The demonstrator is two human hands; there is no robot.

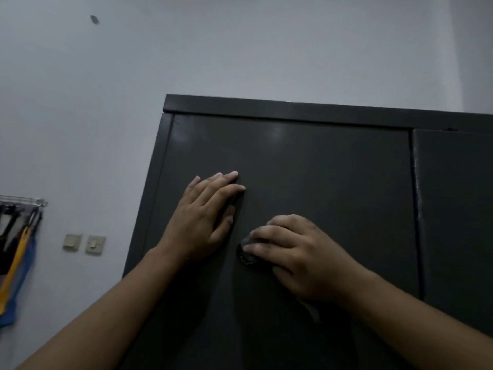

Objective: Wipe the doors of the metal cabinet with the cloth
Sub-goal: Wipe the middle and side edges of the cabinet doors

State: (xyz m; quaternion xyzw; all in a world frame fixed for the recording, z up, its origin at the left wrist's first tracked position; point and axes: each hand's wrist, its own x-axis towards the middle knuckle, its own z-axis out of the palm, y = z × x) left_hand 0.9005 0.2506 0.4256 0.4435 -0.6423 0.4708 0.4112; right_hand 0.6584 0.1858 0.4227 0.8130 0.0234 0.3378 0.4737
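The dark grey metal cabinet [320, 169] fills the middle and right of the head view, its doors shut. My left hand [205, 217] lies flat against the left door [333, 188], fingers spread and holding nothing. My right hand [296, 257] is lower and to the right, its fingers curled over a small round knob or lock [244, 253] on that door. A pale sliver [312, 312] shows under my right wrist; I cannot tell whether it is a cloth or a handle. No cloth is clearly visible.
The right door [458, 209] starts past a vertical seam at the right. A white wall is behind, with two switches [84, 243] left of the cabinet. A rack with hanging blue and yellow items [18, 252] is at the far left.
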